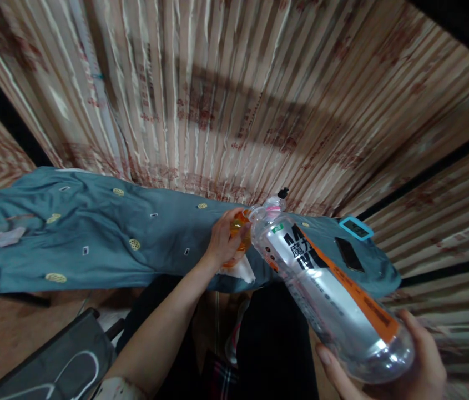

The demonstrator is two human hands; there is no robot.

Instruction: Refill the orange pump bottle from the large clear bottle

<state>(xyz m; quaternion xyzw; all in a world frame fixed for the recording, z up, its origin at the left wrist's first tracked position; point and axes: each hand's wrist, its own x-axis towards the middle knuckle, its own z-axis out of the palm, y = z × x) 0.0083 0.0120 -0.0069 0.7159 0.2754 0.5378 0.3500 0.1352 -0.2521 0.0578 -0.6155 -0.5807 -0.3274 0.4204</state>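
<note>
My right hand (421, 355) grips the base end of a large see-through plastic bottle (321, 283) with a silver, black and orange label. The plastic bottle is tilted, its uncapped-looking neck pointing up and left to the mouth of a small orange bottle (238, 236). Whether the two mouths touch, I cannot tell. Around the orange bottle my left hand (221, 239) is closed, holding it over the cloth-covered table. Under it lies a white tissue (240, 269). Just behind the big bottle's neck stands a see-through bottle with a black nozzle (283, 193), partly hidden.
A blue-green patterned cloth (105, 233) covers the long narrow table. To the right lie a dark phone (348, 254) and a blue-rimmed device (356, 228). A pinkish-white piece (3, 237) rests at far left. A pleated curtain (217, 111) hangs behind; a grey box-like object (51, 361) with a white cable is lower left.
</note>
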